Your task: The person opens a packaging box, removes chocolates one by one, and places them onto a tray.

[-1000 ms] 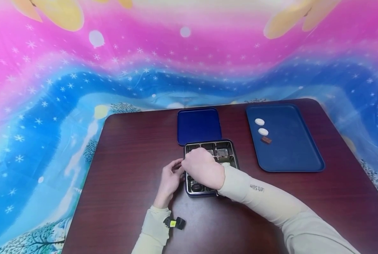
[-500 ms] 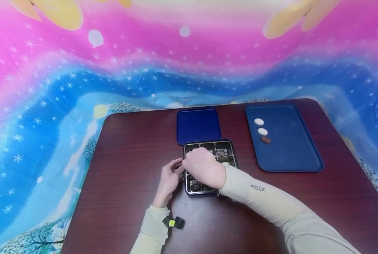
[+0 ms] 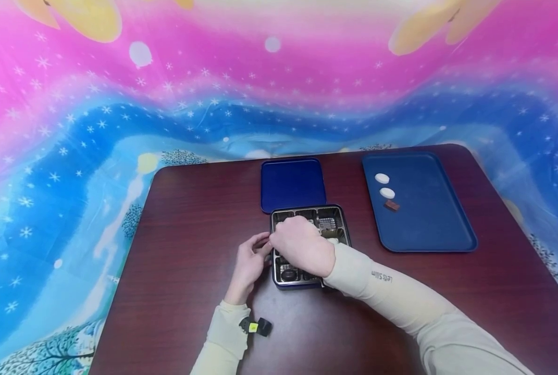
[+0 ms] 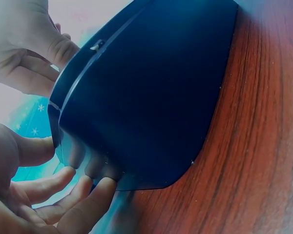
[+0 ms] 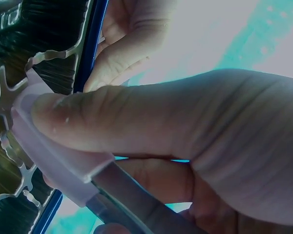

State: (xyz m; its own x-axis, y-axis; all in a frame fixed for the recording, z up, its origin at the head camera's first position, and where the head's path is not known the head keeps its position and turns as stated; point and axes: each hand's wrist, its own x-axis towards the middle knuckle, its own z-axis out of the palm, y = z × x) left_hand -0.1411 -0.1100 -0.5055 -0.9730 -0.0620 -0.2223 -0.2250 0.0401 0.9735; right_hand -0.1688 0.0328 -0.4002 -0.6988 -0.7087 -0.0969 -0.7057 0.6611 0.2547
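Observation:
My right hand (image 3: 302, 245) arches over the open blue box (image 3: 302, 286), hiding its middle. In the right wrist view the thumb and fingers pinch a pair of metal tongs (image 5: 136, 200) by its pale-covered end, which lies over the compartments. Whatever sits at its tip is hidden. My left hand (image 3: 250, 260) is at the box's left side; in the left wrist view its thumb touches the rim edge and its fingertips rest against the outer wall. A dark round chocolate (image 3: 288, 274) lies in the near left compartment of the insert.
Just behind the box lies a blue lid (image 3: 293, 185). To the right stands a blue tray (image 3: 429, 219) bearing two white oval pieces, one of them a white piece (image 3: 382, 178) at the back, and a small brown block (image 3: 392, 205). A patterned cloth (image 3: 279, 104) hangs beyond the table.

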